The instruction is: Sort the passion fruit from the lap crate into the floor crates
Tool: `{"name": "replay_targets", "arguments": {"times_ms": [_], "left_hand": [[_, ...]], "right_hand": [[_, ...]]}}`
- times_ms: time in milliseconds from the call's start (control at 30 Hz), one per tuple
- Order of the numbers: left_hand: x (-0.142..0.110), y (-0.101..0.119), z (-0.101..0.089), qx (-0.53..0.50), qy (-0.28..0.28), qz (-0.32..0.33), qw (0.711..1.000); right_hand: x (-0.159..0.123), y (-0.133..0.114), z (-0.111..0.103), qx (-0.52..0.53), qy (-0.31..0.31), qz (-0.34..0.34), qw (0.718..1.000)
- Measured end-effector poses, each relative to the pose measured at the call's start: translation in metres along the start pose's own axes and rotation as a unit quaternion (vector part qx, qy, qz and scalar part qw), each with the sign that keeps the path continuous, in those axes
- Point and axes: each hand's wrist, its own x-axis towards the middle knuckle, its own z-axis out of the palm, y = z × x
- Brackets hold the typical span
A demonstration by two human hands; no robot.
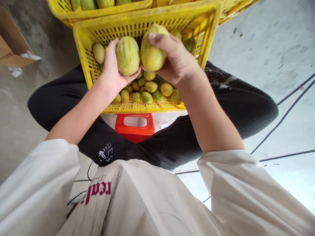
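My left hand (112,67) cups a yellow-green melon-like fruit (128,55) with faint lengthwise streaks, its fingers hidden behind it. My right hand (176,59) grips a second, yellower fruit (154,54) with a pointed top end, the thumb lying across its front. The two fruits are held side by side, close together, above a yellow plastic crate (147,18). Below them in the crate lie several smaller-looking yellow and green fruits (151,86), partly covered by my hands and arms.
More yellow crates (103,13) with fruit stand behind. A red plastic stool (135,131) shows between my legs, under the near crate edge. An open cardboard box (14,39) is at the left. Black cables (285,119) run over the concrete floor at the right.
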Motion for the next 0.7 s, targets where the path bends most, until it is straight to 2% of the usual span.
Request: {"name": "replay_targets", "arguments": {"times_ms": [133,200,267,500,700], "left_hand": [[0.007,0.002,0.0,0.006,-0.002,0.007,1.0],[0.008,0.004,0.0,0.015,-0.011,0.013,1.0],[0.008,0.007,0.0,0.033,-0.022,0.02,0.999],[0.01,0.011,-0.001,0.091,-0.029,0.036,0.995],[0.015,0.006,0.003,0.114,-0.015,0.013,0.993]], "right_hand": [[0.002,-0.012,0.006,0.035,0.04,0.087,0.995],[0.002,-0.02,0.008,0.076,0.079,0.143,0.984],[0.002,-0.025,0.009,0.107,0.096,0.168,0.975],[0.002,-0.023,0.008,0.128,0.059,0.134,0.981],[0.009,-0.011,0.0,0.093,0.108,0.109,0.984]]}}
